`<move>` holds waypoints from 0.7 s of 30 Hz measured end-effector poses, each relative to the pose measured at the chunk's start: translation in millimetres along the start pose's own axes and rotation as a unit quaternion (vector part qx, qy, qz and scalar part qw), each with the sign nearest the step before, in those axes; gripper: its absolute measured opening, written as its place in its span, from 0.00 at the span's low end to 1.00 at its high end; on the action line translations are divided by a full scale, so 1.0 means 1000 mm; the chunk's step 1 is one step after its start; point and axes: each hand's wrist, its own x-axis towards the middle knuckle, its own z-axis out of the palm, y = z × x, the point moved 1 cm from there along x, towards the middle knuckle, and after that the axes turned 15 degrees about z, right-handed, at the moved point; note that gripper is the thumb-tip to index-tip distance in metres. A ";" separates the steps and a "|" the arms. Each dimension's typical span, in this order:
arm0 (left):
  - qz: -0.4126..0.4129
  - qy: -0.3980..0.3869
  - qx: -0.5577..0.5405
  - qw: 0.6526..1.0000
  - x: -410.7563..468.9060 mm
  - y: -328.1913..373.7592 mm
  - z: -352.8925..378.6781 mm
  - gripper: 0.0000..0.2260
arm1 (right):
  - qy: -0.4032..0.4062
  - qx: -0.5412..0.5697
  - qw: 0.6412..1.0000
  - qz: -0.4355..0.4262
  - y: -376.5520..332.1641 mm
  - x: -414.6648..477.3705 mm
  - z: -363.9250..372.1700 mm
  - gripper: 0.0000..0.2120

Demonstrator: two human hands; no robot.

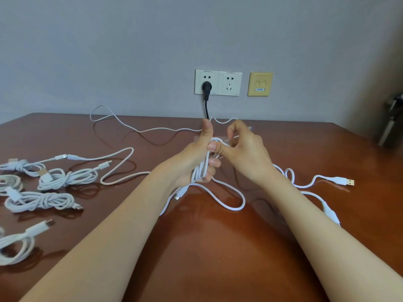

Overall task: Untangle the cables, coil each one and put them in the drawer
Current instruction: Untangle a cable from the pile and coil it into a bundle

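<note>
My left hand (197,159) grips a bundle of white cable loops (201,171) above the middle of the brown table, thumb raised. My right hand (244,149) pinches a strand of the same white cable at the top of the bundle. A loose loop of that cable (231,204) droops onto the table below my hands. Its far length (122,123) trails toward the wall. Several coiled white cables (41,200) lie at the left. Another white cable with a USB plug (340,180) lies at the right. No drawer is in view.
The table (207,247) runs to a grey wall with sockets (218,82); a black plug (206,87) and its cord hang there. A yellow data outlet (260,83) sits beside them. A dark metal object (392,120) stands at the right edge.
</note>
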 end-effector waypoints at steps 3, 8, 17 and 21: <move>-0.020 -0.053 0.046 0.997 -0.004 0.001 -0.001 0.20 | 0.010 -0.022 0.999 0.030 0.001 0.003 -0.006 0.23; -0.037 -0.068 0.110 0.991 -0.004 -0.005 -0.005 0.07 | -0.087 0.039 0.995 0.030 0.005 0.007 -0.003 0.19; -0.031 0.019 -0.004 0.999 -0.003 0.003 -0.015 0.15 | -0.250 0.244 0.922 0.168 0.007 0.013 -0.021 0.22; -0.025 0.045 -0.016 0.999 -0.002 0.004 -0.017 0.16 | -0.277 0.192 0.929 0.154 0.006 0.010 -0.017 0.15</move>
